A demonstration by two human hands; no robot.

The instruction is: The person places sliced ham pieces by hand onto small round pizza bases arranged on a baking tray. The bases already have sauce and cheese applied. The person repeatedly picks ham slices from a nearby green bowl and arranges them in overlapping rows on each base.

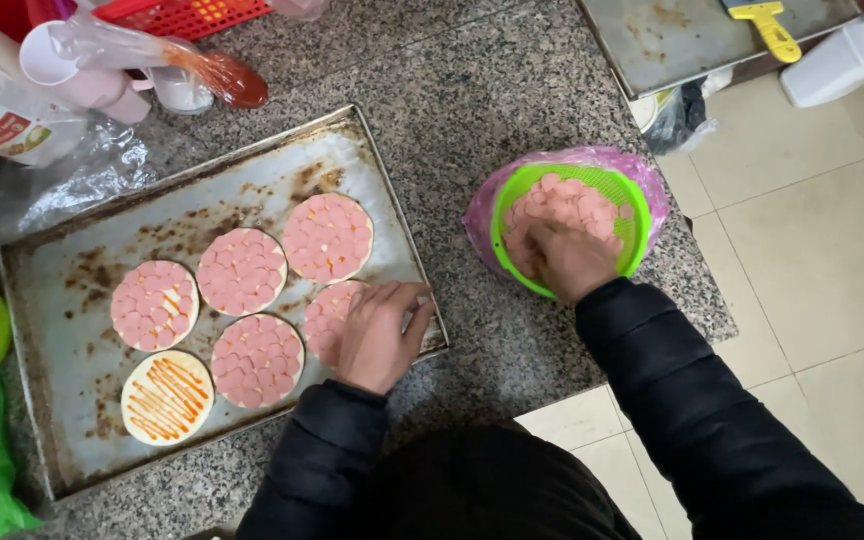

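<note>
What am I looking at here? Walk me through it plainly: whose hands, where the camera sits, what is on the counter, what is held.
There is no machine: a person works with two bare hands, and the single picture comes from a camera worn on their head, looking down. On the speckled stone counter lies a worn metal baking tray with six round flat bases. Four are fully covered in pink sausage slices, for example one near the top; one base carries only zigzag sauce. The left hand rests flat on the sixth, partly covering it. The right hand reaches into a green basket of the same slices, which sits in a pink bag; whether it grips any cannot be seen. Bottles and tubs stand at the top left.
</note>
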